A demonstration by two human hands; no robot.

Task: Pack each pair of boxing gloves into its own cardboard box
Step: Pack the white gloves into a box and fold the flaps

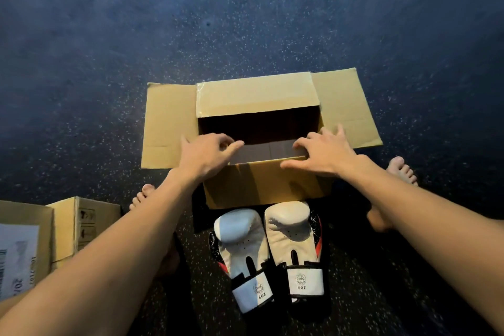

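The cardboard box (261, 185) under the left hand (207, 157) and right hand (319, 157) is matt brown board. Shiny clear tape (200, 95) edges the flap (256, 95) beyond the hands. Behind the wrists, the boxing gloves (240, 243) look like smooth, faintly glossy white leather. The floor (109, 49) is dark, speckled and grainy.

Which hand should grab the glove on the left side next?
Left, I think. The left hand rests on the box in line with that glove; the right hand is in line with the other glove and would have to cross over.
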